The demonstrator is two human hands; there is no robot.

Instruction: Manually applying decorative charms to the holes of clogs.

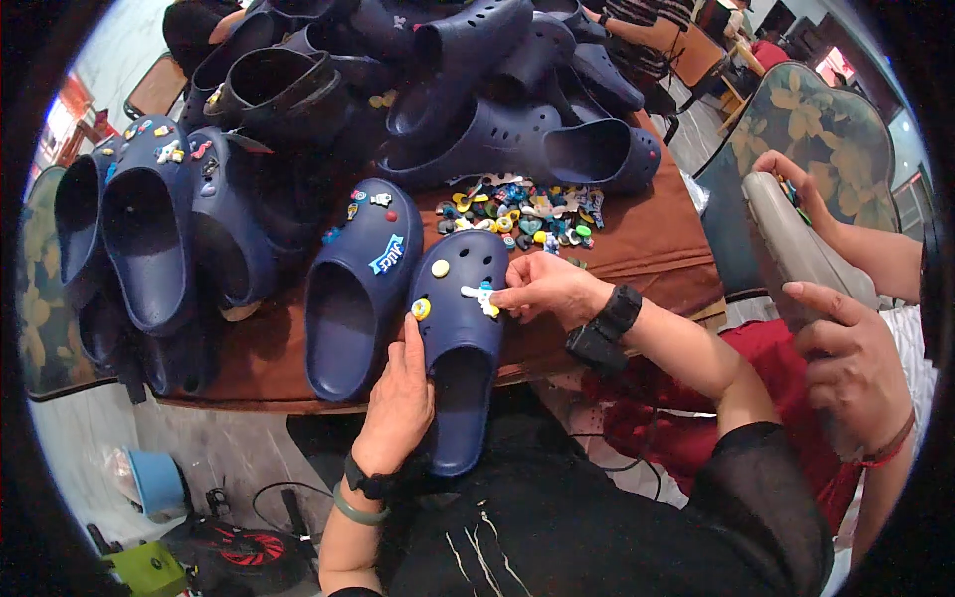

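Head view: right grip (pixel 550 288) pinches partly-covered white charm (pixel 482 295); left grip (pixel 397 398) touches clog (pixel 460 331), closure unclear.

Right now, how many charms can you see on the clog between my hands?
3: a cream one near the clog's toe, a yellow one by your left hand, and a white-and-yellow one at your right hand's fingertips. Your fingers may hide others.

- Lettering: a single white word, legible, on a blue banner-shaped charm (pixel 389 256).
- Location: right side of the upper of a navy clog (pixel 345 284); word slopes upward to the right.
- White charm (pixel 484 297), adjacent clog (pixel 464 264): any marking too small to read.
- Loose charm pile (pixel 522 213): likewise.
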